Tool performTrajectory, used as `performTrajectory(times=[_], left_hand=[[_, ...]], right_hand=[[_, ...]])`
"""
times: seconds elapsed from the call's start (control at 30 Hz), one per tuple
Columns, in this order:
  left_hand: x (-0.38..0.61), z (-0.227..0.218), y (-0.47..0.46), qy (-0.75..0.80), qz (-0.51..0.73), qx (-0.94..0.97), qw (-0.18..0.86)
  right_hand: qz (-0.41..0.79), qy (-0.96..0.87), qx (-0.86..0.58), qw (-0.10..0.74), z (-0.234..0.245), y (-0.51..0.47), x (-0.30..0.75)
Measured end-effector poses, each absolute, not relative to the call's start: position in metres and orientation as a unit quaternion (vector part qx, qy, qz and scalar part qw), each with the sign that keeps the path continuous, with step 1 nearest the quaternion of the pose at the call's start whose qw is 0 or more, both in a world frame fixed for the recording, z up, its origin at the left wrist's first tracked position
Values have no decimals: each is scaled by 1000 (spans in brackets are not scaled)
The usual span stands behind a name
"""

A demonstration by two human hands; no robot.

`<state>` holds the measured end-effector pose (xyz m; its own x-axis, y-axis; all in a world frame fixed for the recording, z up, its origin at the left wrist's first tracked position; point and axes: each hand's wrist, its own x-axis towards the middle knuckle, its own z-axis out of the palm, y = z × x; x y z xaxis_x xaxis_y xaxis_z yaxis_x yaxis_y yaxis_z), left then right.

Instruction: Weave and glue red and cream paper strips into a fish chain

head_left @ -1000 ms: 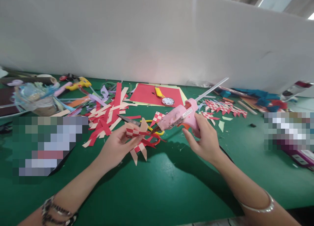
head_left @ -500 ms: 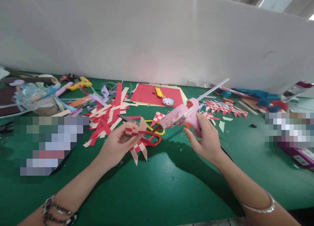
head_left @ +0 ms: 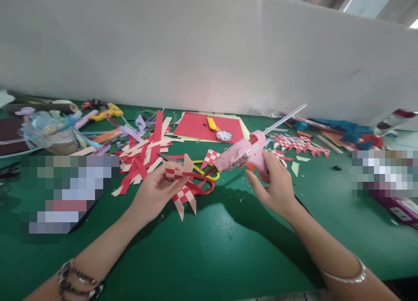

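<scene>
My left hand (head_left: pixel 156 190) is closed on a woven red-and-cream paper piece (head_left: pixel 173 172), pinching it between thumb and fingers, with loose strip ends sticking up. In my right hand (head_left: pixel 277 183) is a pink hot glue gun (head_left: pixel 240 153), with a clear glue stick (head_left: pixel 285 119) jutting from its back. Its nozzle points left and down, a short way right of the held paper. Scissors (head_left: pixel 209 191) with red and yellow handles lie on the table behind and below the left hand, partly hidden. Another woven paper piece (head_left: pixel 184 198) lies under that hand.
Red and cream paper strips (head_left: pixel 152 148) are heaped at the left. Behind lie red paper sheets (head_left: pixel 192 125), a yellow-handled cutter (head_left: pixel 213 123) and a round clock-faced disc (head_left: pixel 224 136). A yellow glue gun (head_left: pixel 107 112) sits back left, woven paper pieces (head_left: pixel 300 143) to the right.
The left hand and its woven paper have shifted very slightly left. The glue gun in my right hand stays nearly still, its nozzle a little farther from the paper.
</scene>
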<state>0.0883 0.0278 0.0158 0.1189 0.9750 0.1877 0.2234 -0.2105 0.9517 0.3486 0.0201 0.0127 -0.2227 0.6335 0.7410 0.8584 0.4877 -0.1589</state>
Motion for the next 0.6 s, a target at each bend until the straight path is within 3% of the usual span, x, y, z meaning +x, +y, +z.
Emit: performTrajectory(times=[0.6], left_hand=[[85, 14, 32, 513, 487, 554, 439]], right_hand=[[-126, -733, -556, 372, 5, 38, 369]])
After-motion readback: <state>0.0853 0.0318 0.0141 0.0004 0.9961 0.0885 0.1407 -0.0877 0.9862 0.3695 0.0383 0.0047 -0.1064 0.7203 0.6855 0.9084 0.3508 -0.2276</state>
